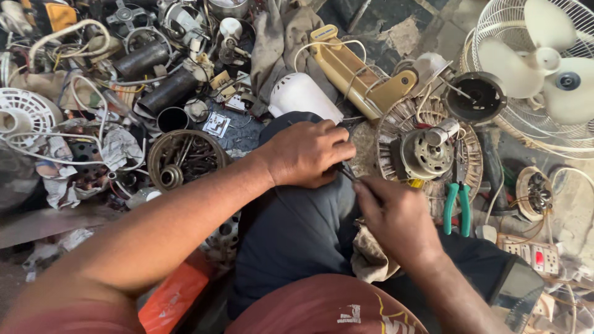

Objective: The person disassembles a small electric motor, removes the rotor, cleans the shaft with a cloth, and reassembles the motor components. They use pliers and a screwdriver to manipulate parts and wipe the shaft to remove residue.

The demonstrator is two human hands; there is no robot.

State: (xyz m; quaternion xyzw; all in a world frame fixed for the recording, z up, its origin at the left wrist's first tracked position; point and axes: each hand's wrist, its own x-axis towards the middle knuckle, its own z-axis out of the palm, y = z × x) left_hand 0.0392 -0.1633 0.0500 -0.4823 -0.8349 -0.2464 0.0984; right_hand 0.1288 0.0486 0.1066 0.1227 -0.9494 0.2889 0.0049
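My left hand (307, 153) rests on my knee in dark trousers, fingers curled shut around a thin dark wire (348, 174). My right hand (396, 213) is just below and to the right, pinching the same wire's other end between thumb and fingers. The two hands nearly touch. A fan motor (426, 154) sits on a round fan guard (396, 124) just right of my hands. Green-handled pliers (458, 207) lie beside it. A dirty rag (371, 256) lies under my right wrist.
A white table fan (544, 74) lies at the top right. A yellowish fan stand piece (356, 71) and white motor cover (301, 96) lie ahead. Scrap parts, black cylinders and wires crowd the left. A bowl of screws (182, 158) and a power strip (532, 253) sit nearby.
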